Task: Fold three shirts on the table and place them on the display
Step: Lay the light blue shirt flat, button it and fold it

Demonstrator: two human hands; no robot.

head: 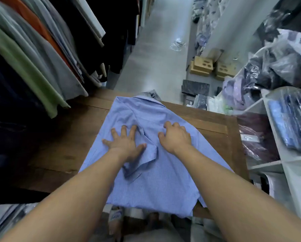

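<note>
A light blue shirt (pixel 155 180) lies spread face down on the brown wooden table (pixel 62 145), collar at the far end and hem hanging over the near edge. Its left sleeve is folded in across the back. My left hand (pixel 125 144) presses flat on that folded sleeve, fingers straight and spread. My right hand (pixel 176 137) rests on the shirt's right half, its fingers bent down onto the cloth; whether they pinch fabric is hard to tell. No other shirts lie on the table.
Hanging garments (pixel 32 55) crowd the left side above the table. White shelves (pixel 289 163) with bagged folded clothes stand at the right. Cardboard boxes (pixel 202 66) and plastic bags sit on the aisle floor beyond. My sandalled foot (pixel 115 219) shows below the table edge.
</note>
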